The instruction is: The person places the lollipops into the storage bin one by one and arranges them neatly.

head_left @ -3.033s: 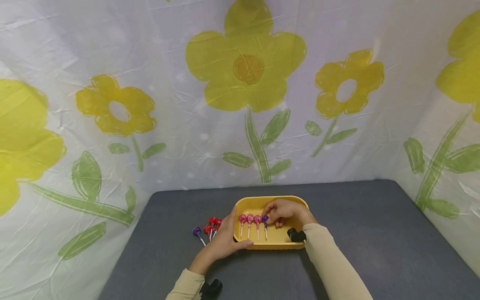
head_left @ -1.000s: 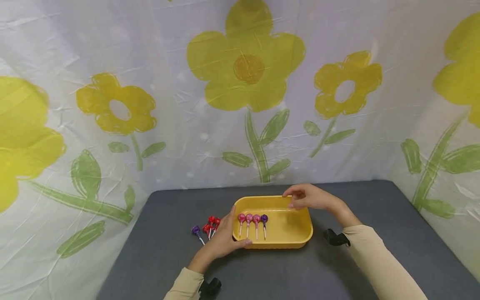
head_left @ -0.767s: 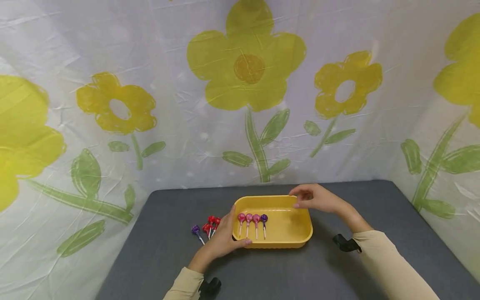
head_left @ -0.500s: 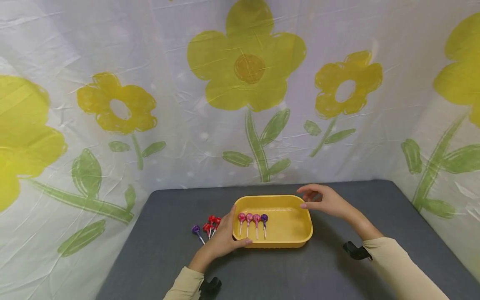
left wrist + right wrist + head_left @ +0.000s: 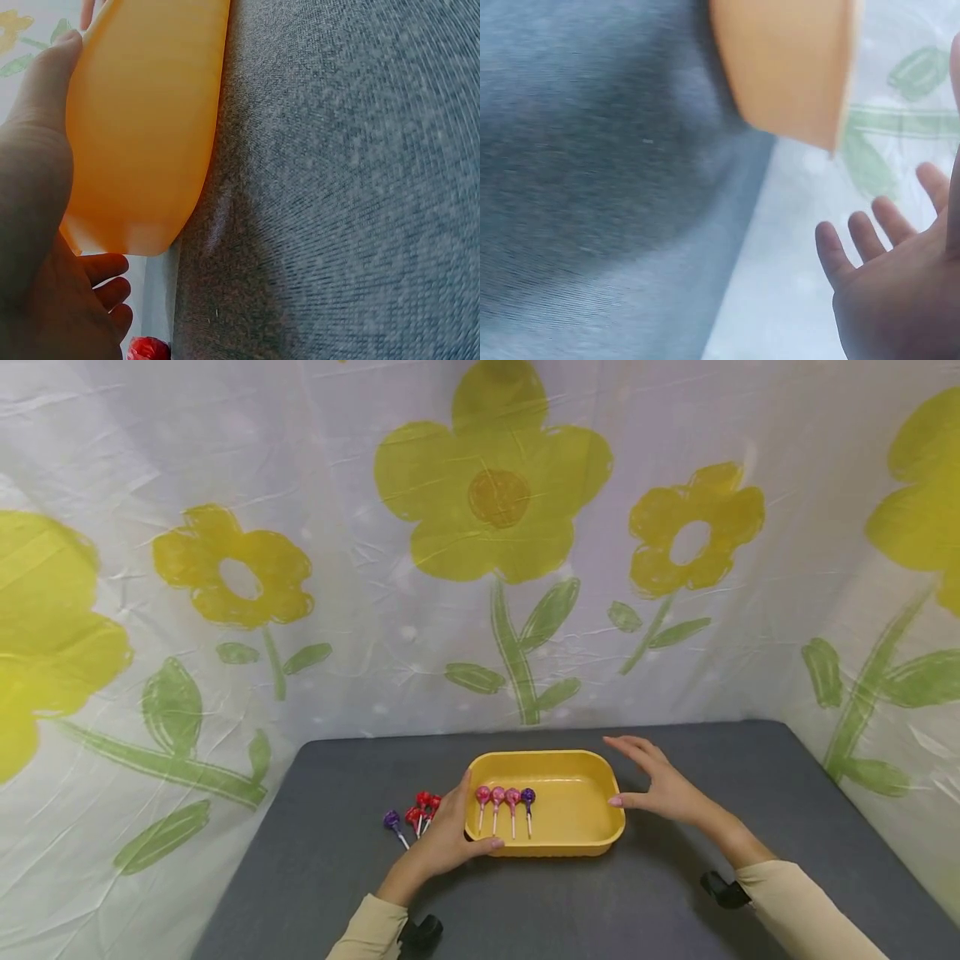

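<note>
A yellow plastic tray (image 5: 577, 850) sits on the table, with three pink lollipops (image 5: 498, 797) and a purple lollipop (image 5: 528, 797) lined up in its left half, sticks toward the person. My left hand (image 5: 442, 839) grips the tray's left end, thumb along the front rim; the left wrist view shows the thumb (image 5: 45, 82) against the tray wall. At the tray's right end, my right hand (image 5: 667, 789) is spread, thumb close to the rim, fingers extended and holding nothing. In the right wrist view a gap separates its fingers (image 5: 866, 236) from the tray wall (image 5: 787, 67).
Left of the tray, several red lollipops (image 5: 423, 802) lie bunched beside another purple lollipop (image 5: 392, 820), partly behind the left hand. The dark grey table (image 5: 330, 877) meets a flower-printed curtain (image 5: 360, 652) at its back and sides.
My right hand left the purple lollipop inside the tray, withdrew rightward past the tray's right end, and its fingers spread apart. The left hand stayed on the tray.
</note>
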The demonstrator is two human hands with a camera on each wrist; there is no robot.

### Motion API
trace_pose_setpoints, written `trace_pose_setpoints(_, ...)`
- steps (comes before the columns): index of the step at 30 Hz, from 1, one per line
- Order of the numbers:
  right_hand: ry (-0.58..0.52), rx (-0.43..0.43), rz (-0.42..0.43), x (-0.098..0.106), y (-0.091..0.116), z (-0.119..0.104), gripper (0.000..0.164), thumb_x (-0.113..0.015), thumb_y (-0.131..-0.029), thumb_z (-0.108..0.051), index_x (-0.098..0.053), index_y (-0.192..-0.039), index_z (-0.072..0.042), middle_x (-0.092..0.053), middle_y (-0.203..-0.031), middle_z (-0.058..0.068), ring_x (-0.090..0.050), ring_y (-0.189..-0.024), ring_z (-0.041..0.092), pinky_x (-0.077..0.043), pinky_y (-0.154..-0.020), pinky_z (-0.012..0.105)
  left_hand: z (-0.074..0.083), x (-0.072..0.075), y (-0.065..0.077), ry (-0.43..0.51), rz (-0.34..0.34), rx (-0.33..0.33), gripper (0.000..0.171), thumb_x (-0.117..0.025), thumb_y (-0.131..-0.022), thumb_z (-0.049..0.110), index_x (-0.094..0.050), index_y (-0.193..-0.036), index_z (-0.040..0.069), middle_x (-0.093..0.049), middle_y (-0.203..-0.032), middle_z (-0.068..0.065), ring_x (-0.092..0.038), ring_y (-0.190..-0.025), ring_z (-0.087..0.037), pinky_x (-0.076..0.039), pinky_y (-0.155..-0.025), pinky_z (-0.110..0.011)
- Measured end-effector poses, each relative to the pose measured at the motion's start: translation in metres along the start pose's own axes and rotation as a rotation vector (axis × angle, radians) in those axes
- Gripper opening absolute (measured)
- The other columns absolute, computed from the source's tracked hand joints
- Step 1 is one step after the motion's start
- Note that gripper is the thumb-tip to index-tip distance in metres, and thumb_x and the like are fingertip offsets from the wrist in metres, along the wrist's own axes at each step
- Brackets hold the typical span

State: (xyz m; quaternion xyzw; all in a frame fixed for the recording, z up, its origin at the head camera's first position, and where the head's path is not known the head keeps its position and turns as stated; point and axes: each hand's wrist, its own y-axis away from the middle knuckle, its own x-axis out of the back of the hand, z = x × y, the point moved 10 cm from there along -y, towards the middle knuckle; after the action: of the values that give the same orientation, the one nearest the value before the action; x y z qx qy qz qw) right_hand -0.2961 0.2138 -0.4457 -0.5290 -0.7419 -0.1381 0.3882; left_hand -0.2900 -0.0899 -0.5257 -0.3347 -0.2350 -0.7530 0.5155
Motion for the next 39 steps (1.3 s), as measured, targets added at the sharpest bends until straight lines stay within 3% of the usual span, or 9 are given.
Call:
trace_pose_setpoints(6, 0.032, 0.029, -0.014, -0.013, 0.008, 0.007, 0.103, -0.085, -0.077, -0.026, -0.024, -0.158, -0.016, -0.019, -0.160, 0.023, -0.022, -0.140, 0.055, -0.034, -0.092, 0.079, -0.001, 0.000, 0.000, -0.008, -0.006, 0.009, 0.128, -0.078, -0.074, 0.062, 0.005, -0.160, 0.016, -0.020, -0.164, -0.016, -0.023, -0.150, -0.039, -0.031, -0.116, -0.061)
trace_pose_setpoints(18, 0.011, -0.033, -0.093, -0.036, 0.017, 0.031, 0.114, -0.087, -0.074, -0.033, -0.015, -0.160, -0.021, -0.019, -0.160, 0.026, -0.021, -0.142, 0.057, -0.035, -0.094, 0.079, -0.001, -0.001, 0.001, 0.001, -0.011, 0.016, 0.127, -0.079, -0.075, 0.058, 0.005, -0.160, 0.016, -0.020, -0.164, -0.018, -0.023, -0.150, -0.040, -0.031, -0.116, -0.063)
trace_pose_setpoints(24, -0.004, -0.043, -0.111, -0.040, 0.018, 0.035, 0.113, -0.086, -0.074, -0.033, -0.015, -0.160, -0.017, -0.020, -0.160, 0.025, -0.022, -0.143, 0.055, -0.035, -0.096, 0.078, -0.002, -0.001, 0.000, 0.002, -0.008, 0.018, 0.126, -0.079, -0.075, 0.059, 0.005, -0.160, 0.019, -0.019, -0.165, -0.017, -0.022, -0.151, -0.039, -0.031, -0.116, -0.062)
trace_pose_setpoints(39, -0.021, -0.091, -0.171, -0.045, 0.021, 0.036, 0.110, -0.083, -0.079, -0.036, -0.011, -0.161, -0.021, -0.021, -0.162, 0.024, -0.021, -0.144, 0.056, -0.035, -0.096, 0.078, 0.003, 0.003, 0.001, -0.027, -0.028, 0.007, 0.128, -0.078, -0.075, 0.061, 0.005, -0.160, 0.014, -0.013, -0.166, -0.017, -0.016, -0.152, -0.041, -0.027, -0.117, -0.064)
